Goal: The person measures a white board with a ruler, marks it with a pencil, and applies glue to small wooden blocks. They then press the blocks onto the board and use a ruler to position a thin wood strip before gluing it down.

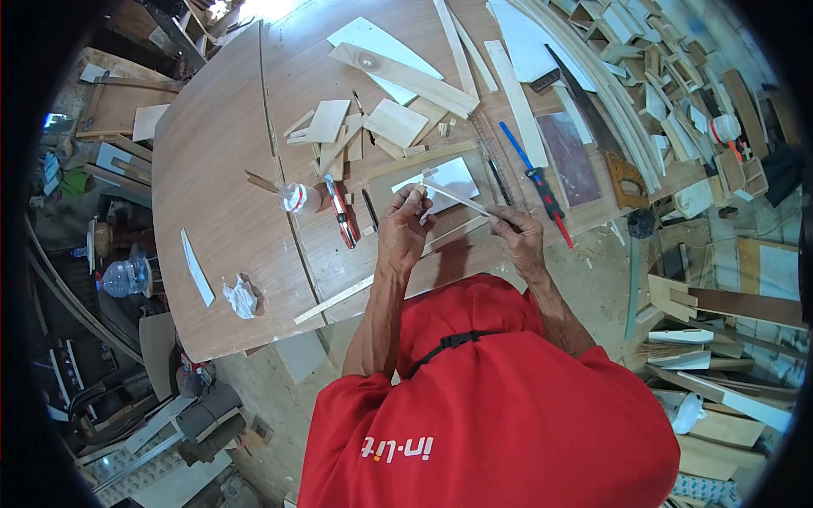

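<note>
A thin pale wooden strip (457, 197) spans between my two hands above the table. My left hand (405, 227) is closed in a pinch at its left end. My right hand (518, 235) grips the other end between thumb and fingers. Below the strip lies a white rectangular board (458, 176), partly covered by the left hand. A longer wooden strip (343, 296) runs slantwise along the near table edge, passing behind my left wrist. Left of my left hand lie a red and white cutter-like tool (341, 213) and a dark slim tool (370, 208).
The brown table (216, 161) carries a jar (300, 199) with sticks beside it, crumpled white paper (241, 298) and several wood offcuts (396, 123). To the right lie a blue and red long tool (536, 178) and a wooden-handled handsaw (625, 179). Wood pieces (669, 127) crowd the far right.
</note>
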Action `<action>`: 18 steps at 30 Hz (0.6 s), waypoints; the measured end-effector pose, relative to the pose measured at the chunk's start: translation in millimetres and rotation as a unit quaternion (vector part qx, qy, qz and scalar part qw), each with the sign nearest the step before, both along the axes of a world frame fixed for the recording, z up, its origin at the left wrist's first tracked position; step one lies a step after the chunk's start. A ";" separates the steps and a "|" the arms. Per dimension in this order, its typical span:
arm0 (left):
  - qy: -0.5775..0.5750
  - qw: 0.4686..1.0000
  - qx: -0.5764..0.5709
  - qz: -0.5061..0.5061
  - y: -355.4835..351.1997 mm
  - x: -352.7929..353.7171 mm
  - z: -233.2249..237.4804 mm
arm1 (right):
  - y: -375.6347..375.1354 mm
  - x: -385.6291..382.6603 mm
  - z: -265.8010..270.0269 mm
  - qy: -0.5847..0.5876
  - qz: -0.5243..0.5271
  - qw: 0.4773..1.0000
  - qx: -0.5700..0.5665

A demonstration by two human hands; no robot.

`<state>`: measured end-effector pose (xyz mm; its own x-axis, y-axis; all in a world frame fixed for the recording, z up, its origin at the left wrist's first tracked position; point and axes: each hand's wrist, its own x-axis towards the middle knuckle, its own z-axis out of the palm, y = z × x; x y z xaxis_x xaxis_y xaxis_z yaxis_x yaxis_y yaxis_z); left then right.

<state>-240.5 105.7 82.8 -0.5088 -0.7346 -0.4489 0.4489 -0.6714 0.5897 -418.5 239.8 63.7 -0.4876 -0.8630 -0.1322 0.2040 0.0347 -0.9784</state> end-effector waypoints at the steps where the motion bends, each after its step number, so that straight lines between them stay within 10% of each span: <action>1: 0.000 1.000 0.000 0.000 -0.6 0.8 -0.7 | -0.2 0.0 0.7 0.030 0.001 1.000 -0.009; 18: -0.044 0.999 -0.011 0.004 -2.4 1.6 -5.9 | -2.3 -4.4 24.4 0.105 -0.008 0.994 0.016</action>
<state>-238.9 103.4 77.0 -0.4615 -0.7491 -0.4752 0.4005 -0.6539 0.6418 -423.0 237.4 88.1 -0.5201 -0.8525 -0.0525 -0.0044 0.0641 -0.9979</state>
